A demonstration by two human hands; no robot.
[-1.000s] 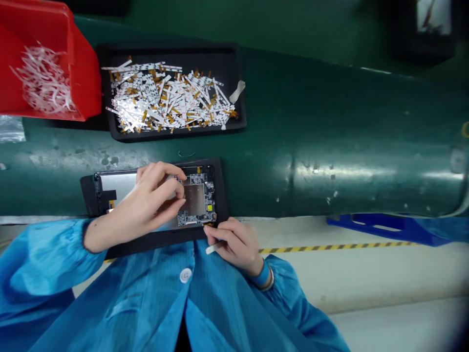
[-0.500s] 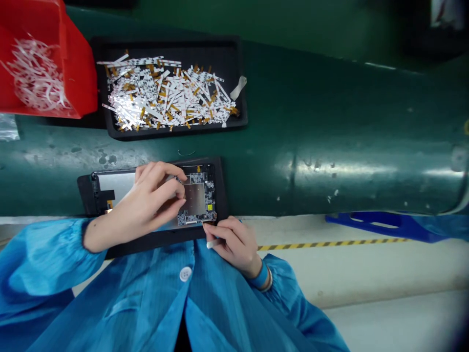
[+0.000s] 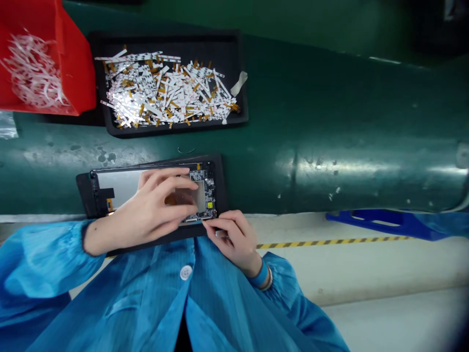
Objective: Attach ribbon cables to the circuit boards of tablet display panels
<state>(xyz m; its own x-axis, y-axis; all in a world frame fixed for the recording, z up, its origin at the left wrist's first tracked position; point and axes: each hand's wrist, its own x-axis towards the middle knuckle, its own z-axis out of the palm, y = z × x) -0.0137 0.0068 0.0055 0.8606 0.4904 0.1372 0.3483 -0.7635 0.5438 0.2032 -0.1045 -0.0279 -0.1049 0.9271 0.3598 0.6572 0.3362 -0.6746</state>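
Note:
An opened tablet (image 3: pixel 120 186) lies in a black holder (image 3: pixel 220 186) on the green bench, its circuit board (image 3: pixel 205 193) exposed at the right end. My left hand (image 3: pixel 154 208) lies over the board with the fingers stretched out on it, holding the tablet down. My right hand (image 3: pixel 230 234) is at the near right corner of the board, thumb and forefinger pinched together at its edge. A small white strip shows between those fingers, mostly hidden.
A black tray (image 3: pixel 242 78) heaped with several white and orange flex strips stands behind the tablet. A red bin (image 3: pixel 78 63) of white peeled strips is at the far left. A blue object (image 3: pixel 384 225) lies right, beyond the bench edge. Yellow-black floor tape (image 3: pixel 330 241) runs below.
My left fingers have slid right and flattened over the board. My right hand has moved up to the board's near corner, and the white strip it held is now mostly hidden.

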